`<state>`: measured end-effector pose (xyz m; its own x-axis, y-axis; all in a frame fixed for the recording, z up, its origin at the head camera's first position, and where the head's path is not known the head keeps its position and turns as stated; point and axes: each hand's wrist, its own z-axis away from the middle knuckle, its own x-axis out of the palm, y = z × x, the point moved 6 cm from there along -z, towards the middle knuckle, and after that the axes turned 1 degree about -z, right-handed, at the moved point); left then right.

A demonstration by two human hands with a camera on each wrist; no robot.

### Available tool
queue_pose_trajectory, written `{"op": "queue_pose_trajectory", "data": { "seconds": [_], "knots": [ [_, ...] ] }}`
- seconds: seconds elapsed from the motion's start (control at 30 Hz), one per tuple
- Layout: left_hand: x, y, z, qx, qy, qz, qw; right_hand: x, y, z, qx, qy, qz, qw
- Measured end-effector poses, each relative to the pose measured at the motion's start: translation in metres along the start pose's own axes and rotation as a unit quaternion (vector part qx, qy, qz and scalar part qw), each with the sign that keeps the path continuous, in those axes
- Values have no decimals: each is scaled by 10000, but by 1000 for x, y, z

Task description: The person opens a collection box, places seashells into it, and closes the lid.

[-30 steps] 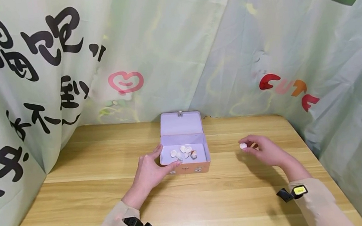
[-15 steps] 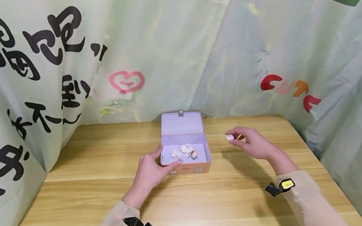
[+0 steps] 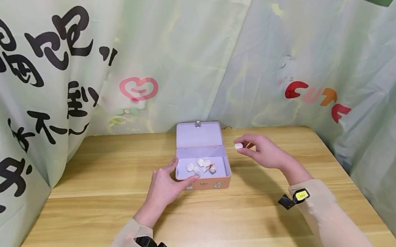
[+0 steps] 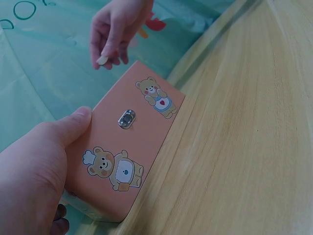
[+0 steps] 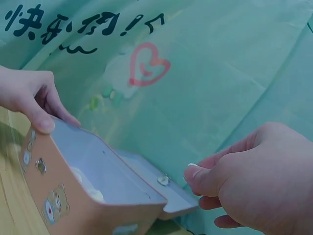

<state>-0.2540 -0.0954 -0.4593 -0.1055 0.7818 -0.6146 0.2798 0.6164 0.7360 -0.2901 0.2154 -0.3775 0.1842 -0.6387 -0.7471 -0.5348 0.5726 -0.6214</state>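
An orange tin box (image 3: 210, 184) with a lilac inside stands on the table, its lid (image 3: 198, 135) tipped back. Several white seashells (image 3: 200, 162) and a brownish one (image 3: 212, 168) lie on its floor. At the box's left end, my left hand (image 3: 162, 189) grips it, thumb over the front rim and fingers along the side. Between thumb and fingertips of my right hand (image 3: 269, 152) is a small white seashell (image 3: 238, 146), held in the air just right of the box. Bears and a metal clasp (image 4: 127, 119) decorate the front in the left wrist view.
The wooden table (image 3: 211, 229) meets a pale printed curtain (image 3: 181, 51) at the back and both sides. A thin dark cord (image 3: 226, 128) shows at the back edge, right of the lid.
My right hand has moved left and slightly away from me with the seashell, coming closer to the box. The left hand keeps its hold, and the box stays in place.
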Motion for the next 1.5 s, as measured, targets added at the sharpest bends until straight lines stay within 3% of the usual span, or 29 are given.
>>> {"op": "queue_pose_trajectory", "data": {
  "seconds": [0.57,0.9,1.13,1.5],
  "knots": [
    [0,-1,-2,24,37,-79,10000,24,-29,-31,-491,-208,-246,9983],
    [1,-1,-3,-2,8,-103,9999,45,-34,-44,-808,-362,-366,9954],
    [0,0,-3,74,115,-137,9998,59,-32,-51,-682,-502,-414,9955],
    [0,0,-2,45,44,-91,9999,80,-27,-58,-624,-621,-526,9947]
  ]
}}
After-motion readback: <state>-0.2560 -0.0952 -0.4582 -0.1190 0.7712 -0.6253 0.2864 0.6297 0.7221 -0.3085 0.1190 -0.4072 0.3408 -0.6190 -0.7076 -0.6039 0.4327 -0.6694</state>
